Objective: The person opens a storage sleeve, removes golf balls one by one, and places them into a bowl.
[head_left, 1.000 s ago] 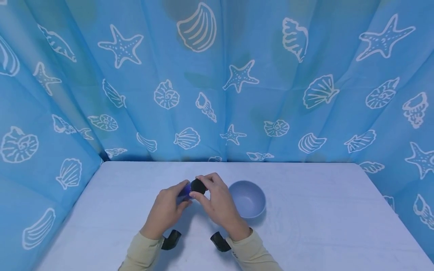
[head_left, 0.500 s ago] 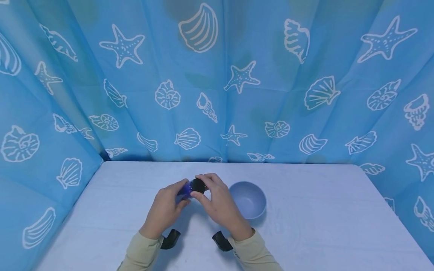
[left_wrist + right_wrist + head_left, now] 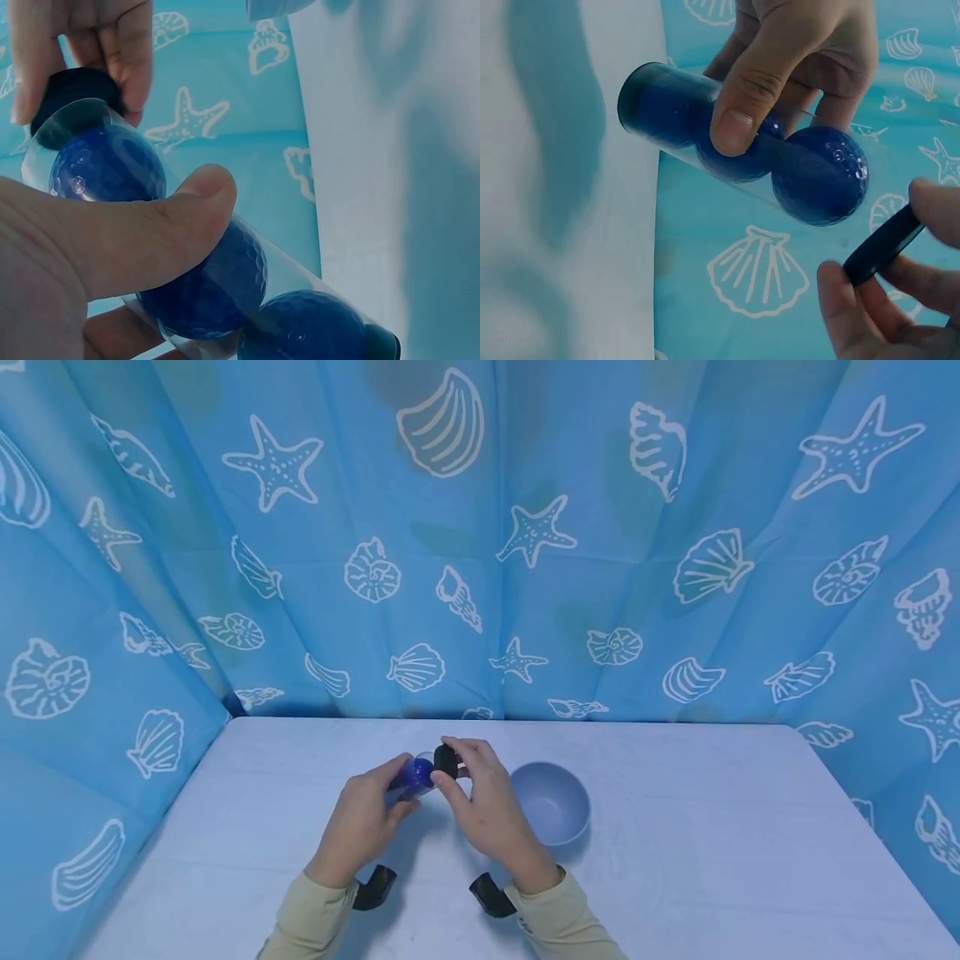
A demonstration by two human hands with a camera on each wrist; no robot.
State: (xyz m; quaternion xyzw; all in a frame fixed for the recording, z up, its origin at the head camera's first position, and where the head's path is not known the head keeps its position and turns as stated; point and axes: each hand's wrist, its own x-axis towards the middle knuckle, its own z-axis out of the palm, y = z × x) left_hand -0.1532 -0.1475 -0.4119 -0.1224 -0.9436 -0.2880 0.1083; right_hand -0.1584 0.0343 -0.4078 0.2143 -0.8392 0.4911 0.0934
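Observation:
My left hand [image 3: 360, 822] grips a clear plastic tube [image 3: 300, 277] holding three blue balls [image 3: 819, 174]; the thumb presses across its side. My right hand [image 3: 487, 802] pinches the tube's black cap [image 3: 446, 761] between thumb and fingers. The cap [image 3: 881, 246] is off the tube's mouth, a short gap away. In the left wrist view the cap [image 3: 75, 86] sits just past the open end, behind the nearest ball [image 3: 109, 165]. Both hands hover above the white table [image 3: 675, 860].
A pale blue bowl [image 3: 551, 802] stands on the table just right of my right hand; nothing shows inside it. A blue curtain [image 3: 480, 543] printed with shells and starfish closes in the table at the back and both sides.
The black cap has come off the tube's end; my right hand has drawn it slightly away to the right, exposing the blue ball at the mouth.

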